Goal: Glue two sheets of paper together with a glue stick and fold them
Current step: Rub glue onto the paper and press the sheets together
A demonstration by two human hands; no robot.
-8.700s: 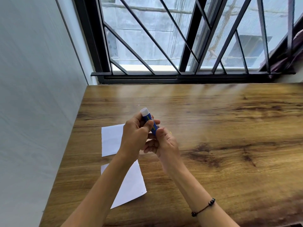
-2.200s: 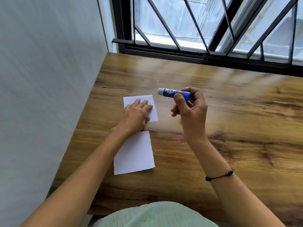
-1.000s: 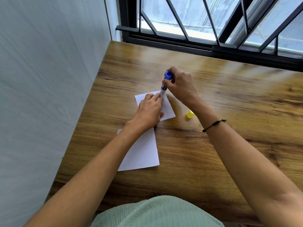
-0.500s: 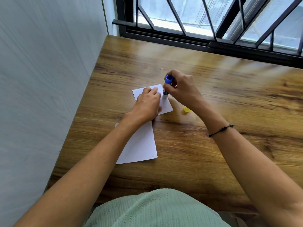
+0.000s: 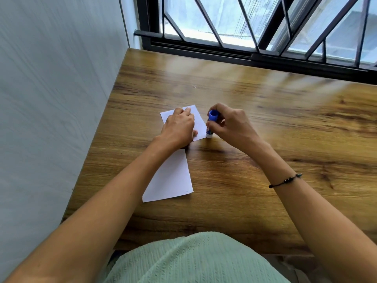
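Near sheet of paper (image 5: pixel 171 178) — flat on wooden table (image 5: pixel 265 111), its left part covered by the forearm. Left hand (image 5: pixel 178 127) — palm down, fingers straight, pressing far sheet of paper (image 5: pixel 199 124), much of it hidden beneath. Right hand (image 5: pixel 230 124) — fingers curled round the blue glue stick (image 5: pixel 211 124), held upright, white tip down at the far sheet's right near corner; contact hard to make out.

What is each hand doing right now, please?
Left hand: open, pressing flat on the far paper sheet.
Right hand: closed on the glue stick, tip down at the sheet's edge.
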